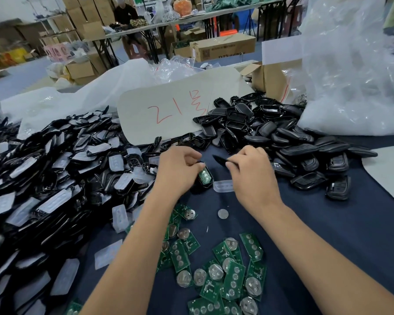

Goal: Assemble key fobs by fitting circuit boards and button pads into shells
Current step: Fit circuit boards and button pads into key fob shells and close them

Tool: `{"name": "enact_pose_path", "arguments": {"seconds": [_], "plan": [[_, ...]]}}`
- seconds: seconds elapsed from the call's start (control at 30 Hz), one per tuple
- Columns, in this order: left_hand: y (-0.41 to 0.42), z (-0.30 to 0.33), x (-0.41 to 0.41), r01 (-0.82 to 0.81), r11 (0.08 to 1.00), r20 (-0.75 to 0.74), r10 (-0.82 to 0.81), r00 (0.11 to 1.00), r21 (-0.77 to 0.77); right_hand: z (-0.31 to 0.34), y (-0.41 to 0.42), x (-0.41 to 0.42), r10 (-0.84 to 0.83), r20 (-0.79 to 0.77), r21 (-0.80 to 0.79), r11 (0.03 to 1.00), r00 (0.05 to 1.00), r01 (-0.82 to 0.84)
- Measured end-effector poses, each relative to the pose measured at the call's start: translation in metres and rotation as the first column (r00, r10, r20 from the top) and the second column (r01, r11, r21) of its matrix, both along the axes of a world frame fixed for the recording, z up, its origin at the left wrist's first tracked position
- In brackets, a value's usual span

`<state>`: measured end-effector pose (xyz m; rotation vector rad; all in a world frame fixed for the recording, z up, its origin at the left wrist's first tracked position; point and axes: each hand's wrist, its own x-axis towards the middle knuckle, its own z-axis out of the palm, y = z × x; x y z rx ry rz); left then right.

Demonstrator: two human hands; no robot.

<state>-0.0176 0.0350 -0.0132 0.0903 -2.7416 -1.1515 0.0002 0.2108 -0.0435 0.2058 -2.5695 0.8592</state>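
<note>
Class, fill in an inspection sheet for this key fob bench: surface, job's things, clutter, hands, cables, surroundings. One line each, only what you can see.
Surface: dark blue cloth covering the table.
Job's things: green circuit boards scattered near the person; heap of shells with clear button pads on the left; pile of black shells on the right; one loose button pad between the hands.
Clutter: loose coin cell; cardboard sheet with red writing; clear plastic bags.
Hands: left hand holds a shell with a board inside; right hand pinches a black shell piece.
Cables: nothing seen.
Surroundings: folding tables and cardboard boxes behind.
</note>
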Motion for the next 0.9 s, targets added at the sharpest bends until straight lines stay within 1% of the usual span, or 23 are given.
{"name": "enact_pose_path", "arguments": {"seconds": [0.03,0.07,0.1,0.13,0.17,0.2,0.23,0.3,0.37,0.43,0.47,0.53,0.6,0.67,0.73,0.83,0.87,0.9], "plan": [[0.005,-0.002,0.001,-0.001,1.0,-0.056,-0.001,0.998,-0.026,0.0,0.002,-0.002,-0.011,0.001,-0.157,0.988,1.0,0.011],[0.01,-0.003,0.001,0.001,1.0,-0.112,-0.003,0.994,-0.022,0.001,0.006,-0.004,-0.005,0.02,-0.354,0.935,1.0,0.012],[0.015,-0.004,0.001,0.021,0.999,-0.147,-0.014,0.989,0.046,0.001,0.009,-0.006,0.026,0.054,-0.57,0.821,0.998,0.01],[0.02,-0.003,0.002,0.064,0.981,-0.14,-0.038,0.989,0.185,0.004,0.011,-0.006,0.087,0.089,-0.764,0.645,0.992,0.012],[0.026,-0.003,0.003,0.106,0.93,-0.103,-0.074,0.992,0.353,0.005,0.012,-0.006,0.158,0.113,-0.883,0.469,0.981,0.026],[0.032,-0.002,0.005,0.126,0.856,-0.071,-0.105,0.992,0.502,0.007,0.013,-0.005,0.225,0.114,-0.936,0.35,0.968,0.029],[0.038,-0.001,0.006,0.126,0.785,-0.054,-0.118,0.992,0.606,0.009,0.013,-0.004,0.277,0.11,-0.954,0.299,0.955,0.023],[0.045,0.0,0.009,0.096,0.683,-0.022,-0.117,0.993,0.724,0.011,0.013,-0.003,0.347,0.113,-0.962,0.272,0.931,0.015],[0.046,0.001,0.011,0.061,0.631,0.026,-0.128,0.991,0.774,0.012,0.015,-0.005,0.355,0.145,-0.951,0.307,0.924,0.032],[0.043,0.003,0.011,0.053,0.638,0.058,-0.152,0.987,0.768,0.011,0.016,-0.006,0.337,0.15,-0.941,0.338,0.93,0.03],[0.042,0.004,0.01,0.06,0.651,0.068,-0.17,0.983,0.756,0.01,0.016,-0.005,0.346,0.134,-0.949,0.316,0.929,0.019],[0.039,0.005,0.009,0.085,0.676,0.085,-0.215,0.973,0.732,0.009,0.016,-0.004,0.398,0.097,-0.976,0.215,0.912,0.01],[0.038,0.007,0.01,0.109,0.678,0.097,-0.259,0.961,0.727,0.009,0.018,-0.005,0.441,0.075,-0.993,0.116,0.894,0.026],[0.036,0.01,0.01,0.123,0.681,0.096,-0.274,0.957,0.722,0.009,0.02,-0.006,0.469,0.061,-0.998,0.047,0.881,0.044],[0.035,0.014,0.01,0.136,0.681,0.092,-0.287,0.954,0.719,0.008,0.022,-0.007,0.495,0.042,-0.999,0.001,0.868,0.048],[0.035,0.018,0.011,0.162,0.683,0.095,-0.322,0.942,0.712,0.008,0.023,-0.008,0.531,0.009,-0.999,-0.038,0.847,0.035],[0.035,0.019,0.011,0.17,0.684,0.09,-0.327,0.941,0.709,0.009,0.023,-0.007,0.531,0.008,-0.999,-0.033,0.847,0.03],[0.035,0.02,0.01,0.17,0.693,0.082,-0.315,0.946,0.7,0.01,0.023,-0.007,0.518,0.019,-1.0,-0.004,0.855,0.024]]}}
